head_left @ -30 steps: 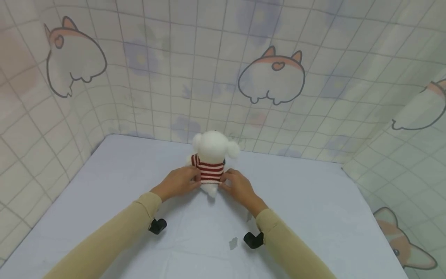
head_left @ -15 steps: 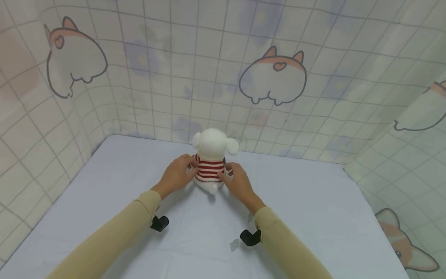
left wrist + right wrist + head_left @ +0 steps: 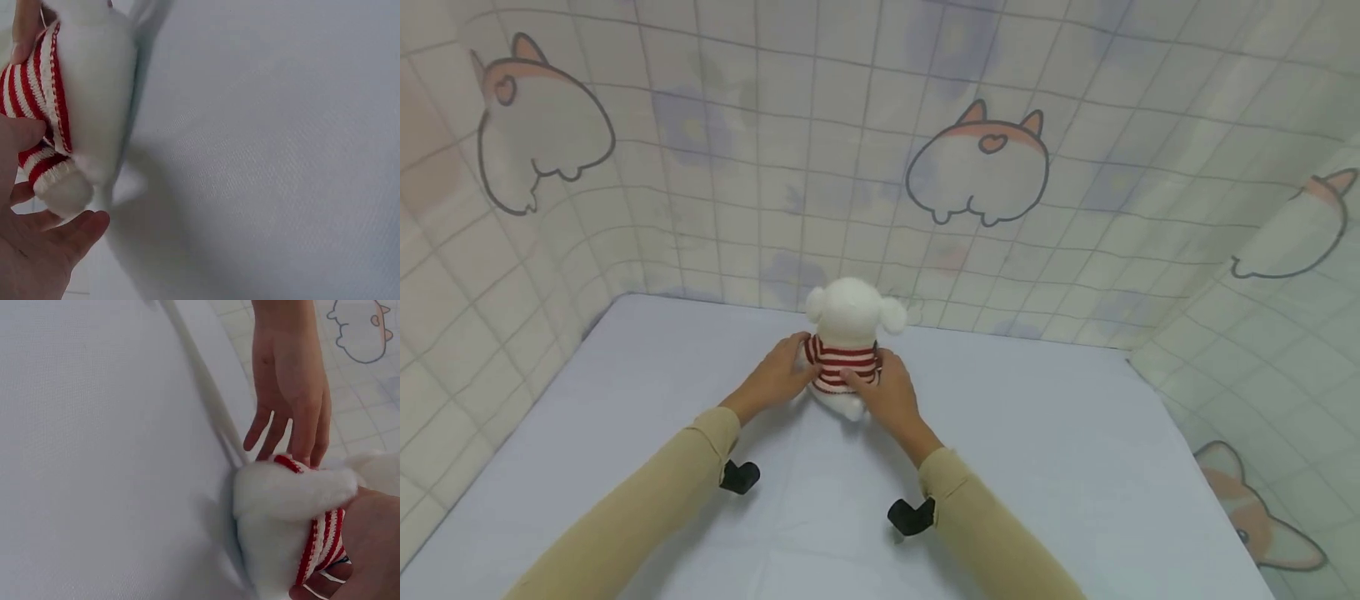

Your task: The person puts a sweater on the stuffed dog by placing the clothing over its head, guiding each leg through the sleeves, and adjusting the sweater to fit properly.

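Observation:
A white stuffed toy (image 3: 850, 312) in a red-and-white striped knit sweater (image 3: 842, 364) sits on the table with its back to me. My left hand (image 3: 775, 375) holds its left side, thumb against the sweater and fingers around the sleeved arm. In the left wrist view, the fingertips (image 3: 94, 225) reach past the white paw (image 3: 67, 192). My right hand (image 3: 891, 392) grips the other side, with its thumb across the toy's back. Close up in the right wrist view, the toy's fluffy lower body (image 3: 269, 531) shows. The toy's front is hidden in the head view.
The table (image 3: 1030, 433) has a pale cover. Behind it and at both sides hangs a gridded cloth (image 3: 865, 167) printed with corgis. Black wrist devices (image 3: 913, 517) stick out below the sleeves.
Both hands have shifted up from the sweater's hem to the toy's sides. The right thumb now lies further over the back. The toy has turned slightly, and the head view has shifted a little.

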A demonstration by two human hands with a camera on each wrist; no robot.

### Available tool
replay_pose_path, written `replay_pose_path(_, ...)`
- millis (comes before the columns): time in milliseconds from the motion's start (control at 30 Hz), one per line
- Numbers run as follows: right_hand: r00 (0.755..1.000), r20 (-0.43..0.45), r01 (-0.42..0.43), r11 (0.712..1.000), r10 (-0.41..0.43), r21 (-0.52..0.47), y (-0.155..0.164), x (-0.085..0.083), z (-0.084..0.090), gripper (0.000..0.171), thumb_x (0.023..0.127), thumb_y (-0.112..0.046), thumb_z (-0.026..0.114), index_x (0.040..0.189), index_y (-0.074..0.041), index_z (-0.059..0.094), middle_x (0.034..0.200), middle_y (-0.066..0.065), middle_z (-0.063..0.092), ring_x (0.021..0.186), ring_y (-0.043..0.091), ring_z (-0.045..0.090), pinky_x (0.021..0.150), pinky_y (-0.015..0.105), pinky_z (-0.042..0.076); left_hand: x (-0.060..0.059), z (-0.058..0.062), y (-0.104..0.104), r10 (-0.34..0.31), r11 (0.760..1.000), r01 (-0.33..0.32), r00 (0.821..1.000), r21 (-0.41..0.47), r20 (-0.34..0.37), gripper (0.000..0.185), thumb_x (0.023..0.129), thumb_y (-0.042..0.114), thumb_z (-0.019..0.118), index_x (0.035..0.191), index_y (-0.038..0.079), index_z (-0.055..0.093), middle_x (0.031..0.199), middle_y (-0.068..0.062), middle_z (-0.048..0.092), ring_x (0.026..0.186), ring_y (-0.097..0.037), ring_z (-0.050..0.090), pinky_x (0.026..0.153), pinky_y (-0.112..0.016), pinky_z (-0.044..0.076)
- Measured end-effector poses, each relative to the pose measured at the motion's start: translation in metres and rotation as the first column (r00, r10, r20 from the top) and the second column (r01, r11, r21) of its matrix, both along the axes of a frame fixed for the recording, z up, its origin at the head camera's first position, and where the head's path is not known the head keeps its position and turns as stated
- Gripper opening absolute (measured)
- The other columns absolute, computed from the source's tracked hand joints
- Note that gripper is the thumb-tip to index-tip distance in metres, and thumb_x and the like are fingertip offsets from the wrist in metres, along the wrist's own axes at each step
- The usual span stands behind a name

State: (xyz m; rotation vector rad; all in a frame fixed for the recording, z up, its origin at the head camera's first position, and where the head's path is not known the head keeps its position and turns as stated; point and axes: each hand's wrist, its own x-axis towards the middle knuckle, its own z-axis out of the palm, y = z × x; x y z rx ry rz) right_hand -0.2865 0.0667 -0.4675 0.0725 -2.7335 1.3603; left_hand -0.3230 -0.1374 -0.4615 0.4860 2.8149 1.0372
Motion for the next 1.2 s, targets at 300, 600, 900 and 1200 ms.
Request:
replay_pose_path(300, 1.0, -0.008, 0.0, 1.0, 0.0, -0.02, -0.003, 0.003, 0.003, 0.067, 0.09, -0.046, 0.063, 0.137, -0.002, 0.045, 0.129, 0.014, 0.056, 0.119, 0.027, 0.055, 0.1, 0.045, 0.046, -0.005, -0.004, 0.001, -0.063, 0.996, 0.067, 0.995, 0.061, -0.072, 0.063, 0.094, 0.027, 0.061, 0.144, 0.002, 0.033, 0.14, -0.027, 0.043, 0.132, -0.042, 0.041, 0.108, -0.058, 0.035)
replay_pose_path(600, 0.998, -0.029, 0.047, 0.998, -0.048, -0.032, 0.002, 0.009, 0.014, 0.063, 0.097, -0.045, 0.052, 0.139, 0.0, 0.045, 0.133, 0.018, 0.055, 0.126, 0.031, 0.052, 0.107, 0.047, 0.041, 0.0, 0.007, 0.014, 0.025, 0.995, -0.003, 0.972, 0.097, -0.232, 0.063, 0.084, 0.033, 0.074, 0.134, 0.007, 0.045, 0.126, -0.021, 0.048, 0.113, -0.037, 0.055, 0.097, -0.054, 0.047)
replay_pose_path(900, 0.994, -0.085, 0.054, 0.987, -0.067, -0.154, 0.006, 0.012, 0.032, 0.067, 0.086, -0.047, 0.069, 0.134, -0.004, 0.049, 0.126, 0.013, 0.06, 0.117, 0.025, 0.059, 0.097, 0.043, 0.05, 0.016, 0.03, 0.037, 0.079, 0.995, -0.054, 0.933, 0.078, -0.352, 0.068, 0.079, 0.043, 0.077, 0.131, 0.009, 0.049, 0.123, -0.017, 0.048, 0.096, -0.032, 0.064, 0.083, -0.047, 0.056)
replay_pose_path(1200, 0.99, -0.072, 0.108, 0.977, -0.123, -0.185, 0.031, 0.003, 0.03, 0.06, 0.086, -0.048, 0.068, 0.129, -0.007, 0.056, 0.117, 0.011, 0.066, 0.106, 0.024, 0.063, 0.089, 0.041, 0.054, 0.023, 0.048, 0.04, 0.003, 0.99, 0.055, 0.91, 0.128, -0.415, 0.067, 0.082, 0.042, 0.076, 0.134, 0.009, 0.05, 0.116, -0.011, 0.055, 0.085, -0.021, 0.059, 0.07, -0.033, 0.053)
